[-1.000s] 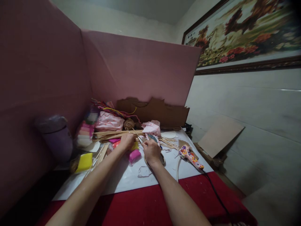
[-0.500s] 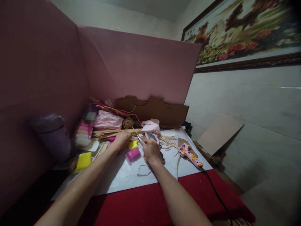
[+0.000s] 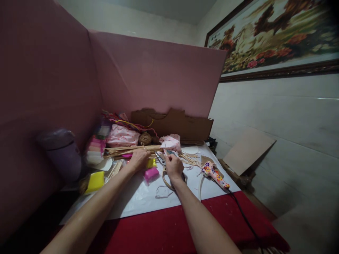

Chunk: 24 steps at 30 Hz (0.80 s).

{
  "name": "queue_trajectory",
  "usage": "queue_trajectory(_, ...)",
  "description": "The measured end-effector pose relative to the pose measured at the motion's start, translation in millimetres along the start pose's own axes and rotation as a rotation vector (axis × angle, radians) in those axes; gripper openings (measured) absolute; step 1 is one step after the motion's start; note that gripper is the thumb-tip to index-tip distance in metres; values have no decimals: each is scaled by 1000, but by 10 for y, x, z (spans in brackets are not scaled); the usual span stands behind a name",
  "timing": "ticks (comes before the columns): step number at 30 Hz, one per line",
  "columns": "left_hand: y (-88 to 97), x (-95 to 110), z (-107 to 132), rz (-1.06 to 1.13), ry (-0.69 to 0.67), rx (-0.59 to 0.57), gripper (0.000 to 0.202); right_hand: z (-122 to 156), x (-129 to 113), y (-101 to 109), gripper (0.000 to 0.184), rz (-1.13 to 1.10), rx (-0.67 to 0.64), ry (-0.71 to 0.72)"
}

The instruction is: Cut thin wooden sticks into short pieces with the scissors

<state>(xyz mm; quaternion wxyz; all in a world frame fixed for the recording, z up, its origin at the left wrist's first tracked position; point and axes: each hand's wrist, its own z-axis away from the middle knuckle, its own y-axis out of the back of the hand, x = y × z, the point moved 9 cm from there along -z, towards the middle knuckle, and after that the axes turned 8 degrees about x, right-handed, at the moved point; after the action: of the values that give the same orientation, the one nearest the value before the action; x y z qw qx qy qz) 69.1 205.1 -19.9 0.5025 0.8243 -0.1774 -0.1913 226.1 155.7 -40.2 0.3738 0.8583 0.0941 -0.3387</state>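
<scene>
My left hand [image 3: 140, 159] is closed over a bundle of thin wooden sticks [image 3: 120, 151]; its fingertips are partly hidden among them. A single thin stick [image 3: 165, 145] stands nearly upright, pinched in my right hand [image 3: 174, 166]. Beneath that hand lie scissors [image 3: 164, 176] with gold-coloured handles, blades pointing away to the left. Between the hands are a yellow packet [image 3: 151, 163] and, nearer me, a magenta packet [image 3: 151, 175]. Pink patterned cloth [image 3: 171, 142] sits just beyond the right hand.
A flower-patterned glue gun [image 3: 215, 175] with a black cord lies at the right. Behind the sticks are a twine ball [image 3: 145, 138] and torn cardboard [image 3: 172, 125]. A yellow packet [image 3: 95, 182] and a purple container [image 3: 62, 155] stand left. White sheet [image 3: 132, 204] covers the red tabletop [image 3: 148, 233].
My right hand has shifted slightly right, and its stick has swung from slanting left to nearly upright, uncovering more of the scissors. The left hand remains at the bundle.
</scene>
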Motion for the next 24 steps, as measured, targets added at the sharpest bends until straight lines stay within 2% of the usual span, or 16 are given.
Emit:
queue_trajectory(4,127,313,-56,25,-36,36,24,-35,97,36,34,-167,74,-80)
queue_trajectory(8,341,618,-123,76,-88,114,27,-73,191,49,45,-475,155,-155)
queue_trajectory(11,498,754,-161,95,-95,168,23,-93,255,49,53,-612,209,-205)
queue_trajectory(14,690,844,-182,105,-95,239,21,-98,271,41,52,-661,214,-226)
queue_trajectory(17,1059,919,-156,173,-136,408,17,-94,245,41,47,-655,193,-223)
queue_trajectory(20,1603,914,-14,297,-227,683,18,-88,214,60,46,-634,188,-216)
queue_trajectory(22,1896,864,133,368,-336,820,18,-87,187,85,47,-628,194,-199)
queue_trajectory(24,1988,828,261,333,-483,817,19,-83,174,105,47,-609,197,-194)
